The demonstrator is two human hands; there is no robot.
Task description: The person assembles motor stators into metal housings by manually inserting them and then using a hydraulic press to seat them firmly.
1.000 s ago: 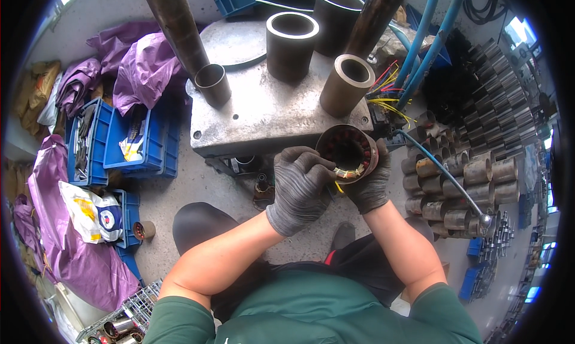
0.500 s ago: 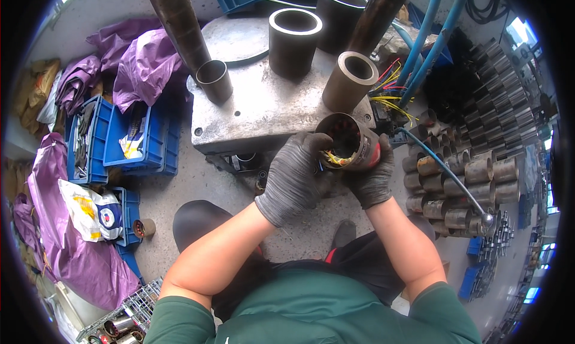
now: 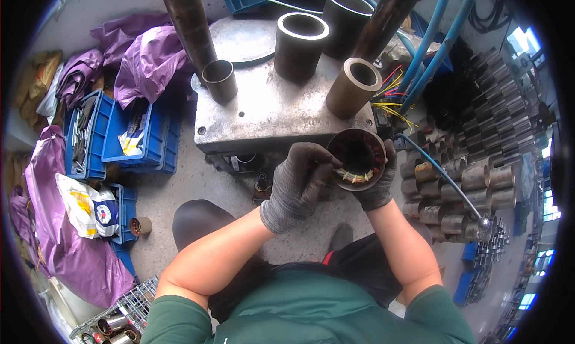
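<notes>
A round motor stator (image 3: pixel 357 158) with copper windings and coloured wires inside is held in front of a grey metal plate (image 3: pixel 263 113). My right hand (image 3: pixel 378 185), in a dark glove, cups the stator from below and the right. My left hand (image 3: pixel 297 185), also gloved, grips its left rim, with the fingertips curled at the edge of the opening.
Three metal cylinders (image 3: pixel 300 44) stand on the plate between two dark posts (image 3: pixel 188 26). Several stators are stacked at the right (image 3: pixel 479 182). Blue hoses (image 3: pixel 437 44) run down at the upper right. Blue crates (image 3: pixel 123 137) and purple bags (image 3: pixel 54 224) lie on the left.
The stator has tilted so its opening faces up more, and my left hand has slid from covering its top to its left rim.
</notes>
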